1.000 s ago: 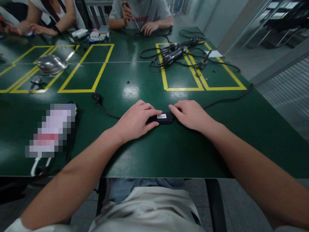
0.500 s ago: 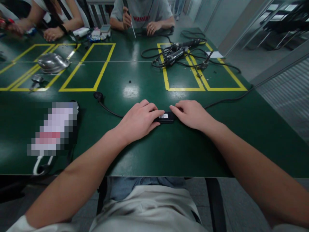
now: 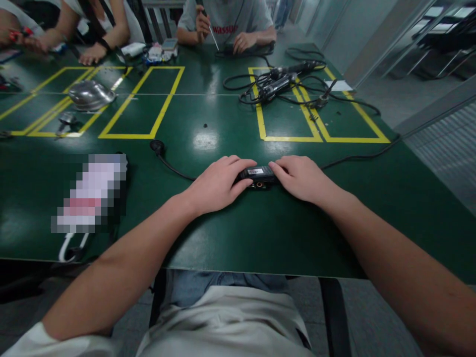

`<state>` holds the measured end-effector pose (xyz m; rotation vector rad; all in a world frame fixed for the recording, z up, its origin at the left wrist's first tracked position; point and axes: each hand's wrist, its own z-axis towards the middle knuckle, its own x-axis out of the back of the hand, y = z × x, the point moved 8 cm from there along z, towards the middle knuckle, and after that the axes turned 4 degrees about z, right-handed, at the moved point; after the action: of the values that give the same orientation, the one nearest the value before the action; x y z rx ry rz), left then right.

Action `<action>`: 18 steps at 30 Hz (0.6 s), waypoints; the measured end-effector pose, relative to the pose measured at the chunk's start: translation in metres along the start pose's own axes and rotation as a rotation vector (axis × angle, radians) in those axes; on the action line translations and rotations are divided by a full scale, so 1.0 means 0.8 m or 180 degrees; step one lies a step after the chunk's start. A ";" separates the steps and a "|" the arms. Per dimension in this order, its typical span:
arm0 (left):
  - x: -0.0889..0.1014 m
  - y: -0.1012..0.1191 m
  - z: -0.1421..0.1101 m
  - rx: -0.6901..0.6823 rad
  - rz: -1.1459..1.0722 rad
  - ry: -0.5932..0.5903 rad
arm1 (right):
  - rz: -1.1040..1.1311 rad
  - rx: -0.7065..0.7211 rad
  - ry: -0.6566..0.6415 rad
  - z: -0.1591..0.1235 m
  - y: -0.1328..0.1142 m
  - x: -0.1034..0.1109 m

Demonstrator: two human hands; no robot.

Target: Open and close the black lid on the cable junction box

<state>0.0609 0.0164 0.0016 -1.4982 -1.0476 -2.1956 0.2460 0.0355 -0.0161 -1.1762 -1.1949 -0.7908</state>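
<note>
A black power adapter [image 3: 266, 172] with a white label lies between my hands, near the middle of the table. My left hand [image 3: 217, 186] grips its left end between thumb and fingers. At the right end, my right hand [image 3: 303, 177] has its thumb and fingers closed on the casing. Below the labelled casing half, the adapter's inner parts [image 3: 260, 185] show, with a small copper-coloured round piece. From the left end a cord runs to a black plug [image 3: 157, 147]; another black cord [image 3: 357, 157] leads off to the right.
A blurred-out phone-like item [image 3: 92, 186] with a white loop lies at left. Corded electric screwdrivers [image 3: 277, 87] sit tangled at the back right. A metal bowl-shaped part [image 3: 91, 95] stands at back left. Across the green table [image 3: 223, 238], people work, one holding a thin rod [image 3: 213, 37].
The labelled half of the adapter has lifted and tilted, exposing the parts inside. My fingers have shifted to both its ends. The view has moved slightly left.
</note>
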 end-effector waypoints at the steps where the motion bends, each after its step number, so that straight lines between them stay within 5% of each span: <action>1: 0.000 -0.004 0.001 0.0092 -0.0061 0.0049 | -0.0013 0.0009 0.0002 0.000 0.000 -0.001; 9: 0.011 -0.048 0.003 0.0901 0.0464 0.0353 | -0.0115 0.0096 -0.0067 0.000 -0.004 0.000; 13: 0.008 -0.056 0.001 0.0945 0.0553 0.0198 | -0.0170 0.0054 -0.0162 0.000 -0.007 0.001; 18: 0.023 -0.044 -0.001 0.0902 0.0711 0.0576 | -0.0231 0.0058 -0.0160 -0.001 -0.008 -0.001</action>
<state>0.0313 0.0434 0.0036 -1.2051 -1.0266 -1.8974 0.2404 0.0334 -0.0152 -1.1491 -1.2898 -0.8071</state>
